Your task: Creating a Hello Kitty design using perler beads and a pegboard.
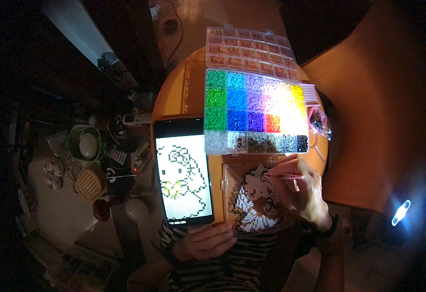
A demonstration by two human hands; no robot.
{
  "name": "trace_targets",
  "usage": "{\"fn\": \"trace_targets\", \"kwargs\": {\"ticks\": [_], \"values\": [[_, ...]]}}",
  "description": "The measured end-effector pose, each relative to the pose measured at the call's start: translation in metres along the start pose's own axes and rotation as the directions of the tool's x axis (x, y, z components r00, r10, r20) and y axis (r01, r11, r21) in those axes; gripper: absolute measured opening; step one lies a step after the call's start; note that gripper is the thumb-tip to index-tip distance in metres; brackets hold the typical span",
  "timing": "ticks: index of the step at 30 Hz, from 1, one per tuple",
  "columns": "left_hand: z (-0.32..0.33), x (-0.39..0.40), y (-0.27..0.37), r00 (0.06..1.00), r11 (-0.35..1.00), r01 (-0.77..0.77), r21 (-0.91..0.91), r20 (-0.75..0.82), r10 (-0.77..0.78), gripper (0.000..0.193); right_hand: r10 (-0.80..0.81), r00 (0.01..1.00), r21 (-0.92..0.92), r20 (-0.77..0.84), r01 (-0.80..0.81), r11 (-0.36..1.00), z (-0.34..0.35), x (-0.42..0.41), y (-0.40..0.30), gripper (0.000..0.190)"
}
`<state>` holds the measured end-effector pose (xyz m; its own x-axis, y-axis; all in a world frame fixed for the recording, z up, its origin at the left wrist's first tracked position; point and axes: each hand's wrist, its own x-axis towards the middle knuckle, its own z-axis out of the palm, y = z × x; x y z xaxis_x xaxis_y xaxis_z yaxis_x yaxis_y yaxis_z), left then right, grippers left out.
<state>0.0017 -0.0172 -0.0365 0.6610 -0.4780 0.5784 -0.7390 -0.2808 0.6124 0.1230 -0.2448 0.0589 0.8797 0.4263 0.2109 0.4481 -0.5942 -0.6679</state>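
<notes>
My right hand [304, 189] pinches pink tweezers [289, 176] over a clear square pegboard [231, 175]. On the pegboard a picture of white, black and brownish fuse beads [258, 221] is laid out; my hand covers part of its right side. My left hand [207, 242] lies at the pegboard's near left corner, below a tablet or large phone [183, 175]. Its fingers are together, but whether they grip the board is unclear. The lit screen shows a pixel pattern of a long-eared character. Behind the board stands a compartment box [220, 143] of coloured beads.
The box's clear lid [251, 49] lies folded back, with writing on it. Right of the box are a pink ridged piece [310, 93] and a plastic bag [319, 120]. Left of the round table [172, 98] are a green basket [72, 137] and a cordless handset [137, 118].
</notes>
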Motion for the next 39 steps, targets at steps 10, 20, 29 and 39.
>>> {"fn": "trace_targets", "kwargs": {"ticks": [10, 20, 29, 39], "values": [[-0.002, 0.008, 0.0, 0.999, 1.0, 0.004, -0.029, -0.032, -0.005, 0.017, 0.002, 0.997, -0.052, 0.072, 0.001, 0.999, -0.003, -0.004, 0.003, 0.028], [-0.001, 0.006, 0.001, 0.999, 1.0, 0.008, 0.0, -0.032, -0.008, 0.016, -0.002, 0.998, -0.094, 0.069, 0.008, 0.996, -0.001, -0.004, 0.004, 0.027], [0.005, -0.01, -0.002, 0.999, 0.999, 0.001, -0.05, 0.032, 0.001, 0.032, 0.001, 0.997, -0.118, 0.078, 0.008, 0.993, -0.001, -0.006, 0.007, 0.029], [0.006, -0.01, -0.003, 1.0, 0.999, -0.013, -0.05, 0.022, 0.014, 0.033, -0.034, 0.998, -0.107, 0.059, 0.04, 0.993, 0.001, -0.004, 0.007, 0.025]]}}
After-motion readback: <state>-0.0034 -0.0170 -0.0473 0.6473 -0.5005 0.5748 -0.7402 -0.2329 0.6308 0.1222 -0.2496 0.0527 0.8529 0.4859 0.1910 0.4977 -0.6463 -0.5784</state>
